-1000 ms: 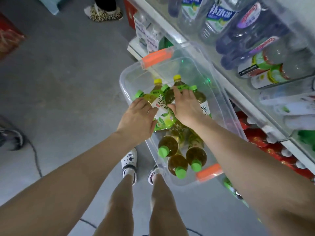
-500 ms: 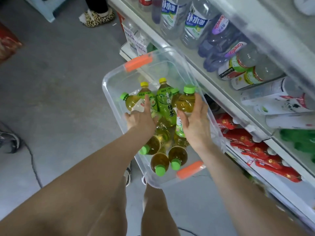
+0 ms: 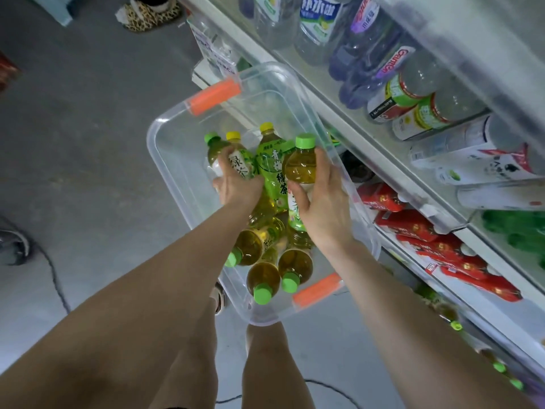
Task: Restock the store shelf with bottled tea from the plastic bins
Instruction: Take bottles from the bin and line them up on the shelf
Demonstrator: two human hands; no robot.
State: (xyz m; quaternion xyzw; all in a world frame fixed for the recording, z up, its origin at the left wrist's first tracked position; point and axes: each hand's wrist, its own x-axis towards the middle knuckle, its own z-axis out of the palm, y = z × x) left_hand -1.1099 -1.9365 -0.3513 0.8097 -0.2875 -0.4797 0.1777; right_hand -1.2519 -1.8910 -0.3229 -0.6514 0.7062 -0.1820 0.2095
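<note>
A clear plastic bin (image 3: 174,178) with orange handles sits on the floor beside the store shelf (image 3: 374,149). Several bottles of green tea lie inside it. My right hand (image 3: 321,202) is shut on a green-capped tea bottle (image 3: 300,166), lifted partly upright above the others. My left hand (image 3: 239,187) grips a yellow-capped tea bottle (image 3: 240,160) still lying in the bin. A tall yellow-capped bottle with a green label (image 3: 272,169) lies between the two hands. Three green-capped bottles (image 3: 265,278) rest at the near end of the bin.
The shelf on the right holds water bottles (image 3: 318,28) above and red packets (image 3: 436,246) below. A black cable (image 3: 56,278) runs over the grey floor at the left. Another person's leopard-print shoe (image 3: 147,13) stands at the top. My legs are under the bin's near end.
Both hands went from resting on the bottles to gripping one each. The right hand has raised its green-capped bottle upright out of the pile.
</note>
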